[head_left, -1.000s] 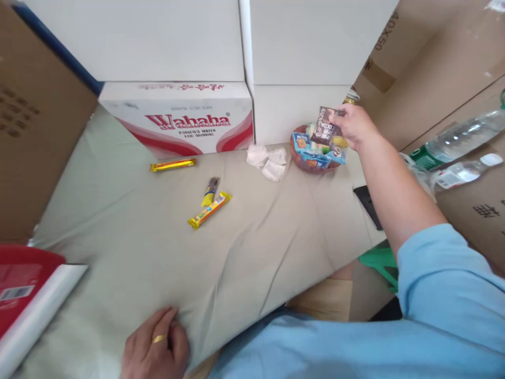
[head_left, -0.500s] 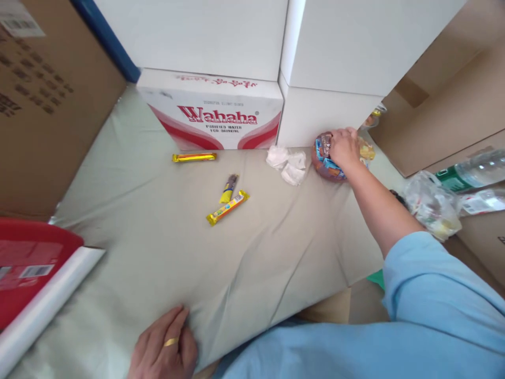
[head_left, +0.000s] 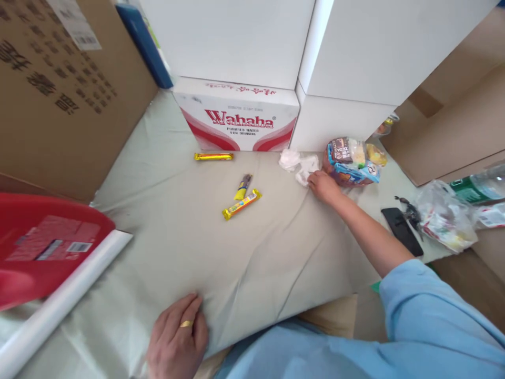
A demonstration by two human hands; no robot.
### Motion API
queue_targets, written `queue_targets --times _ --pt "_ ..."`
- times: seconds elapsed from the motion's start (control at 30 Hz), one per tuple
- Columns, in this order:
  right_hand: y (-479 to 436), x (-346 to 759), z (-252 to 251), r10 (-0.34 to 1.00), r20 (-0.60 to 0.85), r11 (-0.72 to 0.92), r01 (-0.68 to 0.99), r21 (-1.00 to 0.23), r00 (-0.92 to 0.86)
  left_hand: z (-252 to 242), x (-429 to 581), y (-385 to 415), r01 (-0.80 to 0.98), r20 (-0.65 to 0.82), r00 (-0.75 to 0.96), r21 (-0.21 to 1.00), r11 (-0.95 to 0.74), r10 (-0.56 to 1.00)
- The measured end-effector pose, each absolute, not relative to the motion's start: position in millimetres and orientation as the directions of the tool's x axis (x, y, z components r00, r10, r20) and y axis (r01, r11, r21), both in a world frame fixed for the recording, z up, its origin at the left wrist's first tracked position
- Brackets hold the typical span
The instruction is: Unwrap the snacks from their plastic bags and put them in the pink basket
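Note:
My right hand has its fingertips closed on the edge of a crumpled white tissue, with another tissue to its left. Just beyond that hand stands a bowl with packaged snacks in it. At the near edge of the cloth rests my left hand, a gold ring on one finger; its fingers are pressed together around nothing. Between the hands and the boxes lie a yellow snack stick, a partly yellow wrapped snack and, farther left, another yellow stick.
A Wahaha carton and white boxes line the back. Left are a cardboard box, a red container and a white roll. A phone, keys, a plastic bag and a bottle sit right.
My right hand has left the snacks in the bowl, moved left and closed on the tissue. The view has shifted, bringing the phone and keys into sight. My left hand stays on the cloth.

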State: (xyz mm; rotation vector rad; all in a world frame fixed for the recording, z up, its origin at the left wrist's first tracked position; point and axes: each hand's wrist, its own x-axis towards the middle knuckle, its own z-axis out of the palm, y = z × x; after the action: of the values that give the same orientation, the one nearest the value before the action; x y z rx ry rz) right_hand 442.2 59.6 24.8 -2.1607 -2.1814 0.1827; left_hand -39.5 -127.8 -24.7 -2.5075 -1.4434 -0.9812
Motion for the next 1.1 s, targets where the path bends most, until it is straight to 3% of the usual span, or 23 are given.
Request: queue_targets --times 0.07,0.13,0.2,0.27,0.33,0.43,0.53,0.63,0.9,1.0,1.1 --pt "47 442 15 0.991 0.078 -0.072 0.937 -0.343 0.104 -20 -40 -128 0.773 0.526 0.308 0.348 -0.531 0.793" --pt "28 432 12 0.955 0.13 -0.115 0.739 -0.664 0.266 -12 -35 -126 0.74 0.442 0.221 0.505 -0.445 0.869" --pt "4 411 12 0.927 0.055 -0.113 0.416 -0.902 0.371 0 -24 -120 0.68 0.33 0.124 0.659 -0.322 0.936" --pt "-20 377 13 0.924 -0.07 -0.119 0.11 -0.987 0.376 11 -2 -107 0.557 0.219 0.091 0.797 -0.232 0.971" --pt "-42 338 14 0.934 -0.149 -0.139 -0.054 -0.989 0.325 18 28 -87 0.387 0.091 0.14 0.911 -0.14 0.986" --pt "-62 286 13 0.959 -0.203 -0.184 -0.11 -0.977 0.196 18 75 -54 0.102 -0.071 0.297 0.994 0.042 0.952" --pt "-67 260 10 0.977 -0.195 -0.186 -0.105 -0.977 0.082 5 104 -29 -0.028 -0.117 0.324 0.991 0.133 0.939" --pt "-63 261 4 0.974 -0.208 -0.195 -0.14 -0.971 0.089 -8 109 -19 -0.073 -0.115 0.327 0.986 0.147 0.938" --pt "-55 289 10 0.909 -0.332 -0.163 -0.518 -0.84 0.252 -14 99 -9 -0.35 -0.24 0.198 0.889 0.297 0.951" --pt "-60 293 13 0.91 -0.343 -0.193 -0.493 -0.848 0.234 -9 97 -5 -0.452 -0.28 0.205 0.822 0.345 0.938" --pt "-70 295 11 0.915 -0.365 -0.294 -0.337 -0.895 0.172 -4 94 -2 -0.524 -0.324 0.224 0.755 0.394 0.919"
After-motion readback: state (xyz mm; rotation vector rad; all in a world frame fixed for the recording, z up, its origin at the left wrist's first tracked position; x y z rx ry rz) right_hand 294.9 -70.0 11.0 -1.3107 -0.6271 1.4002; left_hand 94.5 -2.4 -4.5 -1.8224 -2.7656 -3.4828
